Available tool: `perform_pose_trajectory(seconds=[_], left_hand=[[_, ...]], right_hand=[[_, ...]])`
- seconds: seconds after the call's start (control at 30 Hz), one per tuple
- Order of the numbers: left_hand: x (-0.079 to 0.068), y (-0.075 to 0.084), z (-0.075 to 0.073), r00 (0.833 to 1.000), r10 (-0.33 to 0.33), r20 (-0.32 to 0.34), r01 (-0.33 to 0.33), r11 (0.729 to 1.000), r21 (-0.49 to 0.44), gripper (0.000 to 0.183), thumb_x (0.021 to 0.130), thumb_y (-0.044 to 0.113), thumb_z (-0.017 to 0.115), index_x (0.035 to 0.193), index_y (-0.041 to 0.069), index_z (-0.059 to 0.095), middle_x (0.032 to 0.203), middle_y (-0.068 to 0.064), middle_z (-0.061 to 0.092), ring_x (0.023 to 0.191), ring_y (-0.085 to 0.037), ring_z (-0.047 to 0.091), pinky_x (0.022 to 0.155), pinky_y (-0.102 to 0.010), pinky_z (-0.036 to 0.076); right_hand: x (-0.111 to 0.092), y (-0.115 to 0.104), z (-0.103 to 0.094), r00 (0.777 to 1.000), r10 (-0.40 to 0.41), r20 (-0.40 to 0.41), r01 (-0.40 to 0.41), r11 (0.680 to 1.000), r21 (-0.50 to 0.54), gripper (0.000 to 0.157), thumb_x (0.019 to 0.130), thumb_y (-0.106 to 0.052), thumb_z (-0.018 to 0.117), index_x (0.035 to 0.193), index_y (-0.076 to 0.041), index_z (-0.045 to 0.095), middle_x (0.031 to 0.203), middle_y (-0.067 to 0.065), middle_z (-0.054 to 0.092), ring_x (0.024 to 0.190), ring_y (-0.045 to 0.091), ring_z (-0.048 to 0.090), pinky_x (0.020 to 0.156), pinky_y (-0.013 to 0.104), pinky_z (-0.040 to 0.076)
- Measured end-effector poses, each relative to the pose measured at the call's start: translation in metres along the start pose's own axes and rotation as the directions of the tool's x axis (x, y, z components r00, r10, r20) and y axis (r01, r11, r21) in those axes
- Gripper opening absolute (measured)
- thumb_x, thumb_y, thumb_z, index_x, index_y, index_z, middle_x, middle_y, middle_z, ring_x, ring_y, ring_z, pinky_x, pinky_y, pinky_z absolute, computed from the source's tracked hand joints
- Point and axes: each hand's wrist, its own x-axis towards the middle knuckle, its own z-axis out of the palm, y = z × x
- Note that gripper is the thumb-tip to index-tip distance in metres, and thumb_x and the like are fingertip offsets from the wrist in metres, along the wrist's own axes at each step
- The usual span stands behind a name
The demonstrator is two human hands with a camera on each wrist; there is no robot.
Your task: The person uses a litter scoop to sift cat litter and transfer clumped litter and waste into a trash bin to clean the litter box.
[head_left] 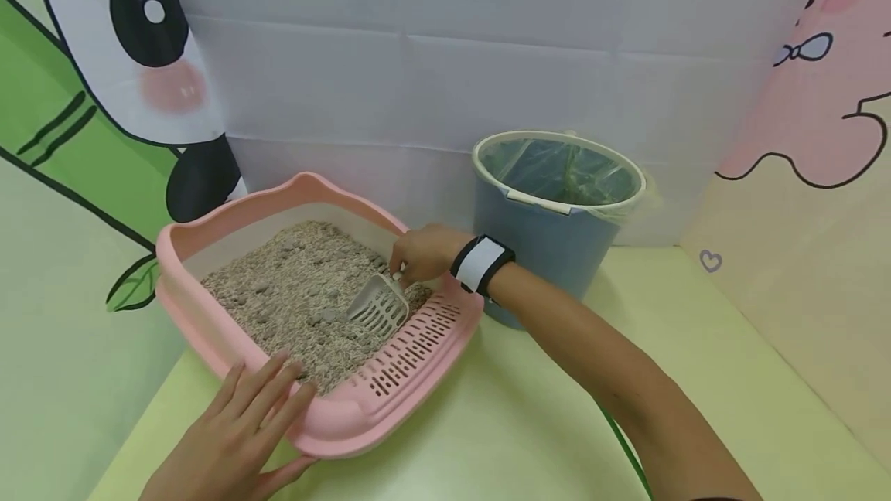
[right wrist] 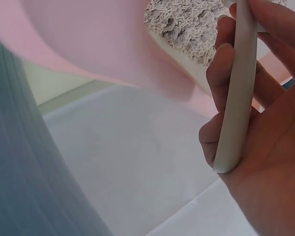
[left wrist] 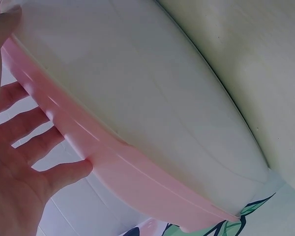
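A pink and white litter box [head_left: 167,284] holds grainy litter [head_left: 278,277] with darker clumps. My left hand [head_left: 233,427] holds its near left corner, fingers over the pink rim, thumb low on the outside; in the left wrist view the thumb lies along the white wall [left wrist: 137,83]. My right hand [head_left: 430,252] reaches over the right side and grips a pale litter scoop [head_left: 381,306] by its handle [right wrist: 238,98], fingers wrapped round it. The slotted scoop head rests at the litter surface, tilted, beside a greyish clump [head_left: 329,315].
A blue bin [head_left: 543,238] with a clear bag liner stands close to the right of the box, behind my right forearm. A slotted pink step [head_left: 418,346] runs along the box's near right side. White sheeting [head_left: 418,83] and cartoon-printed walls enclose the yellow-green table [head_left: 543,424].
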Motion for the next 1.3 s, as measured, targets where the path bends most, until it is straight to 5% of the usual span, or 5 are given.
perform_pose_trajectory(seconds=[0.77, 1.03, 1.3], left_hand=[[0.0, 0.004, 0.0, 0.999, -0.04, 0.029, 0.04, 0.999, 0.0, 0.076, 0.088, 0.069, 0.035, 0.121, 0.004, 0.058, 0.129, -0.024, 0.052, 0.122, -0.042, 0.04, 0.113, -0.049, 0.002], [-0.001, 0.004, -0.001, 0.999, -0.04, 0.007, 0.04, 0.999, 0.007, 0.076, 0.089, 0.068, 0.034, 0.12, 0.003, 0.059, 0.127, -0.024, 0.053, 0.121, -0.043, 0.04, 0.111, -0.055, 0.011], [-0.004, 0.003, 0.0, 1.0, -0.027, -0.001, 0.027, 1.0, -0.007, 0.076, 0.089, 0.068, 0.034, 0.12, 0.004, 0.059, 0.126, -0.026, 0.054, 0.121, -0.044, 0.04, 0.113, -0.048, 0.002]], right_hand=[[0.019, -0.032, 0.005, 0.981, -0.195, -0.003, 0.194, 0.973, 0.122, 0.021, 0.088, -0.034, 0.065, 0.104, -0.022, 0.072, 0.102, -0.008, 0.067, 0.083, 0.004, 0.058, 0.077, 0.026, 0.05], [0.032, -0.058, 0.008, 0.967, -0.253, 0.03, 0.245, 0.957, 0.158, 0.02, 0.088, -0.034, 0.064, 0.104, -0.025, 0.072, 0.101, -0.012, 0.066, 0.082, 0.001, 0.057, 0.077, 0.022, 0.05], [0.04, -0.067, 0.014, 0.964, -0.266, 0.016, 0.256, 0.939, 0.228, 0.023, 0.087, -0.033, 0.065, 0.108, -0.023, 0.071, 0.101, -0.011, 0.066, 0.082, 0.0, 0.057, 0.074, 0.019, 0.05]])
